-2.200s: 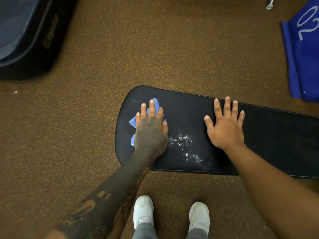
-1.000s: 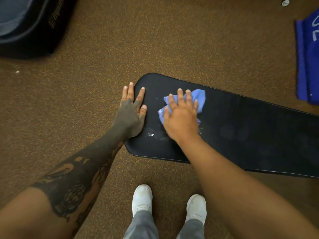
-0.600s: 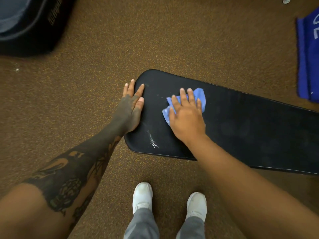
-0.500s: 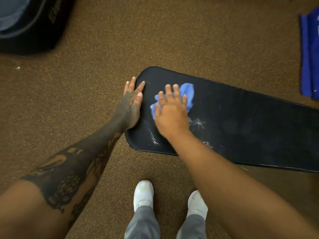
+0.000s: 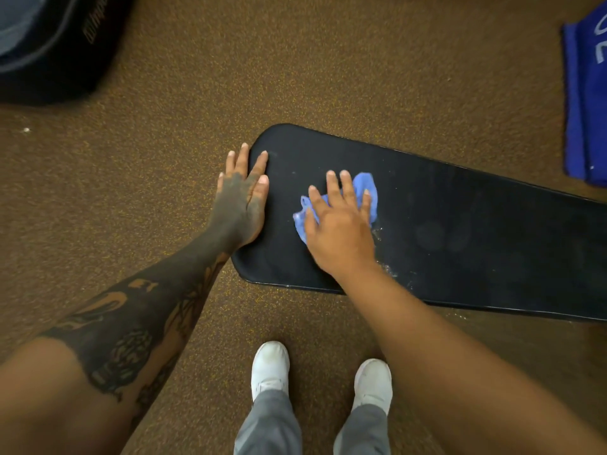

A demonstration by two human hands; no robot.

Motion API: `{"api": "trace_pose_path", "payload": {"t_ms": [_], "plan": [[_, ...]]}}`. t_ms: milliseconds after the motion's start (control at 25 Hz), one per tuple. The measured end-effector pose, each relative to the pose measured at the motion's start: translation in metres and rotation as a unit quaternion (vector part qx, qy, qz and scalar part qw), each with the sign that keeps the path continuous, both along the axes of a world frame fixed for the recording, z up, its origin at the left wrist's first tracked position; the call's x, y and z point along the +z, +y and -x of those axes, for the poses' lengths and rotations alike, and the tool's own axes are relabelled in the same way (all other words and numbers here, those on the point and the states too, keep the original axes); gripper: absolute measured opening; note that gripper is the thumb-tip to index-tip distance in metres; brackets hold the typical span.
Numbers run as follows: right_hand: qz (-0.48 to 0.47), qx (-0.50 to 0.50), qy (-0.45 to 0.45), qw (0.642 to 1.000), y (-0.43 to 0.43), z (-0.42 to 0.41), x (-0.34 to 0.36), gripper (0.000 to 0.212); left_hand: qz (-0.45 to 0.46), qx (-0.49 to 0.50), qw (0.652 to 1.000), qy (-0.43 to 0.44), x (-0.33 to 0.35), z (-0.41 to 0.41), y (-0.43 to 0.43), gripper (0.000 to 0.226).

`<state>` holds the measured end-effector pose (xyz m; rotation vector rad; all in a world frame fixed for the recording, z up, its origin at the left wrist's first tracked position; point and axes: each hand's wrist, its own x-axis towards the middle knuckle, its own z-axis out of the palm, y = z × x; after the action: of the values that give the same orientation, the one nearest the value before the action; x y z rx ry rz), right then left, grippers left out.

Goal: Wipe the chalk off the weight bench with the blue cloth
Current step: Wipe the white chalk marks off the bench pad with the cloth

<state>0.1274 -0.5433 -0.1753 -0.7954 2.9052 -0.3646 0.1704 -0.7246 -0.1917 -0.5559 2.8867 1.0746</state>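
Note:
The black padded weight bench (image 5: 476, 231) runs from the centre to the right edge. My right hand (image 5: 340, 231) presses flat on the crumpled blue cloth (image 5: 364, 192) near the bench's rounded left end, fingers spread over it. My left hand (image 5: 241, 198) lies flat on the bench's left rim, fingers apart, holding nothing. Faint white chalk specks (image 5: 389, 270) show on the pad just right of my right wrist, toward the near edge.
Brown speckled carpet (image 5: 328, 77) surrounds the bench. A dark padded piece of equipment (image 5: 56, 44) sits at the top left. A blue towel (image 5: 588, 103) lies at the right edge. My white shoes (image 5: 269, 366) stand just below the bench.
The cloth passed from my left hand to my right hand, which has been sliding it back and forth; it has now moved right. The chalk streak by the left end is gone.

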Motion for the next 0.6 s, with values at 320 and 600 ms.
{"api": "trace_pose_path", "payload": {"t_ms": [320, 600], "plan": [[0.036, 0.171, -0.017, 0.985, 0.000, -0.073, 0.005, 0.046, -0.013, 0.008, 1.000, -0.003, 0.006, 0.002, -0.001, 0.061], [0.031, -0.041, -0.016, 0.999, 0.022, 0.024, -0.005, 0.053, 0.225, -0.046, 0.969, -0.089, 0.002, 0.005, 0.012, 0.066]]}}
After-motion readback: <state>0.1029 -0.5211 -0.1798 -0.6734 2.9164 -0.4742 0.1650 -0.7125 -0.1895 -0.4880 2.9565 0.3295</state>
